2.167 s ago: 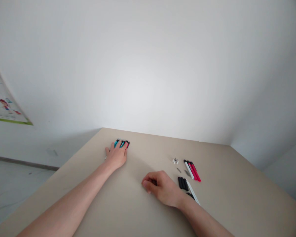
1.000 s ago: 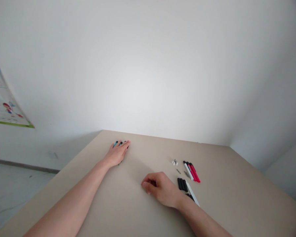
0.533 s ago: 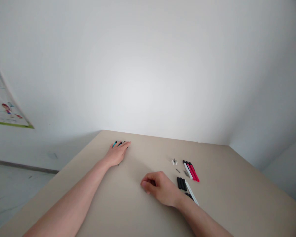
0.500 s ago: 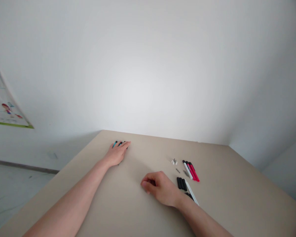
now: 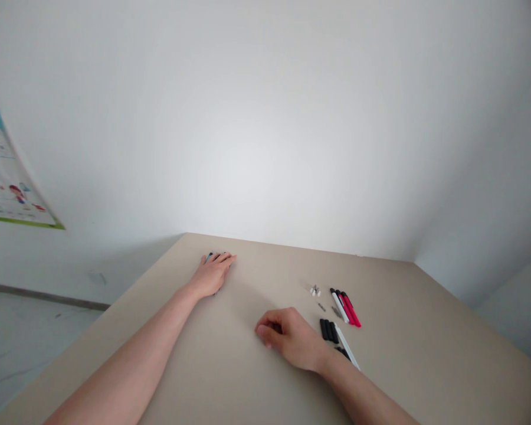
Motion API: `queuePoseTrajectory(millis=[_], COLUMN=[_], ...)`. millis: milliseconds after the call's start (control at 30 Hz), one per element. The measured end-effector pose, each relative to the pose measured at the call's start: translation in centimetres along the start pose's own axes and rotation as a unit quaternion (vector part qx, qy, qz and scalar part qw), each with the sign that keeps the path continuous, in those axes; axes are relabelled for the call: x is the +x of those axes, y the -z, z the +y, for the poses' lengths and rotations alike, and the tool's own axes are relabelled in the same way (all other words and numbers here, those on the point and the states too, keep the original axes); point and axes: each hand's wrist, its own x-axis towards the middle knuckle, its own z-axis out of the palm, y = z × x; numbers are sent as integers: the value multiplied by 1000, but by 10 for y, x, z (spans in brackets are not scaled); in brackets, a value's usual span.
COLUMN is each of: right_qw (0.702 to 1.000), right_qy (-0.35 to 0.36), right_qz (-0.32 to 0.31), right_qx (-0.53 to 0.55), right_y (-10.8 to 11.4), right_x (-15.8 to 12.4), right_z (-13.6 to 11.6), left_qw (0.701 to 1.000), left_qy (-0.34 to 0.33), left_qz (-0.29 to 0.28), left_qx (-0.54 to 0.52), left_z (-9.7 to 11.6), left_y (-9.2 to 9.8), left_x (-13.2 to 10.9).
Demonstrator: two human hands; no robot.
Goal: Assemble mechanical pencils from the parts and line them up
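My left hand lies palm down at the far left of the table, its fingers stretched out over several pens. Only the teal and dark tip of one pen and small dark bits show past the fingers; the rest is hidden under the hand. My right hand rests on its side near the middle of the table. Its fingers are curled toward the thumb, and I see nothing in them. Right of it lie black pen parts and a white pen barrel, partly behind the wrist.
Red pens and a white pen with black ends lie side by side at the right. Nearby are small white pieces, a short spring and more grey springs. A wall stands behind the table.
The view has turned slightly, so the scene sits a little further right. My left fingers now cover more of the teal pen. My right hand stays in place on the table.
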Motion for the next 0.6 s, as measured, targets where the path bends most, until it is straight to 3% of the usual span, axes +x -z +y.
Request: queuePoseTrajectory(millis=[600], right_qw=[1000], right_qy=[-2], right_qz=[-1], right_qx=[-1], right_y=[-1], right_x=[0], right_z=[0], left_qw=[1000], left_qy=[-4], left_qz=[16], left_qx=[-2], left_z=[0], left_y=[1], left_x=[-1])
